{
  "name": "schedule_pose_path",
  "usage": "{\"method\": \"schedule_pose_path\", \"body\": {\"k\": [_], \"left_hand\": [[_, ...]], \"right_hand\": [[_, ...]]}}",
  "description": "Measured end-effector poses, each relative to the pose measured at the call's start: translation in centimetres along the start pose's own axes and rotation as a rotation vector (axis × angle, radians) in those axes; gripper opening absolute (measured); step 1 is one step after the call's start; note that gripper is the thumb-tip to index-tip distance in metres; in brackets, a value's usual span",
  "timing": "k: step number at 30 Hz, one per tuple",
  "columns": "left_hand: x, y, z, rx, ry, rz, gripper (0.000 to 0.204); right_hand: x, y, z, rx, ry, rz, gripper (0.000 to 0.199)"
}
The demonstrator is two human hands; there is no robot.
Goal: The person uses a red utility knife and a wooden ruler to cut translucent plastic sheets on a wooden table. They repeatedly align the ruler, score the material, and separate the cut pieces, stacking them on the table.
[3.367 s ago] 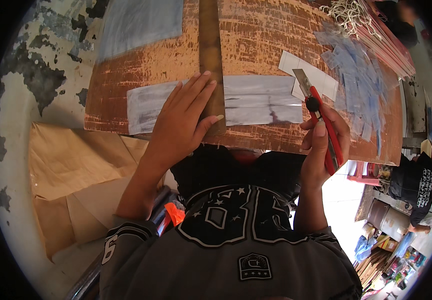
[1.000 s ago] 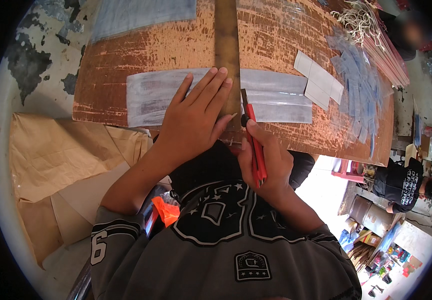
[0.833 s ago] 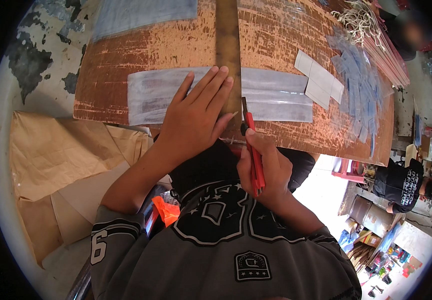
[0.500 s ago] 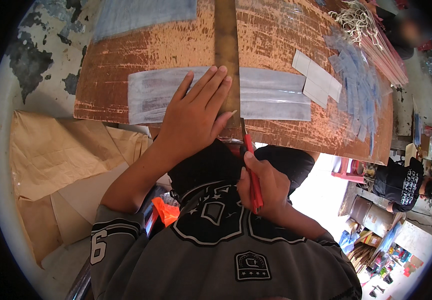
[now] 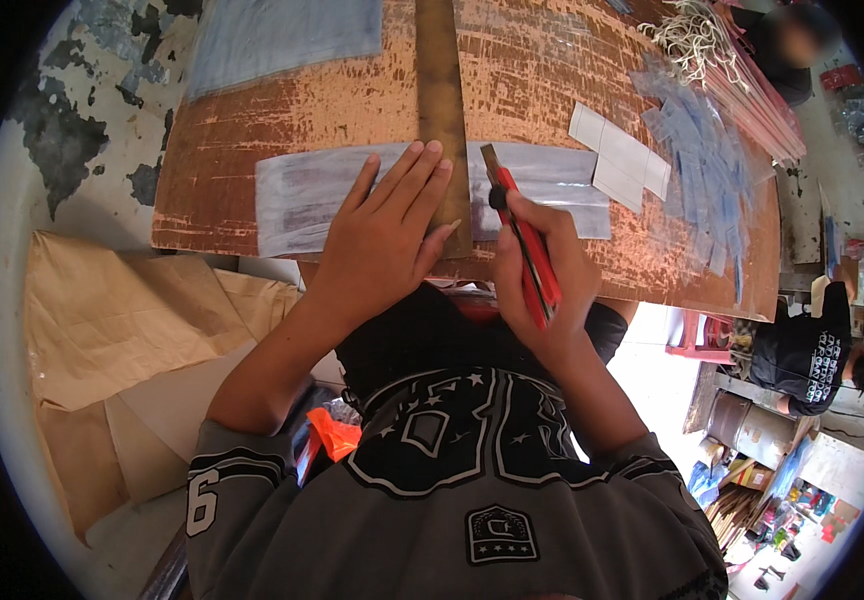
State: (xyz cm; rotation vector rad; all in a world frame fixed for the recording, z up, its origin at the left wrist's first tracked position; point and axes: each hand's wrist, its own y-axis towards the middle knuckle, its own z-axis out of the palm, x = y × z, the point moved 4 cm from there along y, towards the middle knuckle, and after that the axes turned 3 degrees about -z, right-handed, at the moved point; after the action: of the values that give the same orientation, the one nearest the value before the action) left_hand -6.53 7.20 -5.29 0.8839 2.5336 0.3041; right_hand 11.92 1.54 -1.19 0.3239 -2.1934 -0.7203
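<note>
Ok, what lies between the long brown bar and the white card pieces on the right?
The right part of the pale grey sheeting; in the head view, the red cutter, held in the right hand, shows over it.

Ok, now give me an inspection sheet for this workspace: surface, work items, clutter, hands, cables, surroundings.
Surface: scratched brown wooden tabletop, heavily scored.
Work items: long flat brown bar lies across a whitish plastic-looking sheet; red utility knife with black knob, blade extended.
Clutter: translucent blue strips heaped at right; white lined card pieces beside them.
Hands: left hand flat, fingertips on the bar; right hand grips the knife.
Cables: no power cable made out; tangled white cords at the far right.
Surroundings: creased brown paper-like sheet at left; another person in a black top at right.
</note>
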Motion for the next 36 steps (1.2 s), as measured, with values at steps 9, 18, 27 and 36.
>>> {"method": "schedule_pose_path", "body": {"k": [9, 18, 27, 36], "left_hand": [[0.1, -0.1, 0.0, 0.008, -0.005, -0.009, 0.068], [0.1, -0.1, 0.1, 0.006, -0.027, -0.018, 0.068], [0.0, -0.1, 0.2, -0.004, 0.009, -0.010, 0.066], [0.0, -0.1, 0.2, -0.003, 0.010, -0.008, 0.065]], "right_hand": [[-1.3, 0.6, 1.9, 0.051, 0.070, 0.036, 0.032], [-0.7, 0.6, 1.8, 0.114, 0.022, 0.073, 0.030], [1.5, -2.9, 0.3, 0.116, -0.023, -0.088, 0.041], [3.7, -7.3, -2.3, 0.293, 0.027, 0.052, 0.048]]}}
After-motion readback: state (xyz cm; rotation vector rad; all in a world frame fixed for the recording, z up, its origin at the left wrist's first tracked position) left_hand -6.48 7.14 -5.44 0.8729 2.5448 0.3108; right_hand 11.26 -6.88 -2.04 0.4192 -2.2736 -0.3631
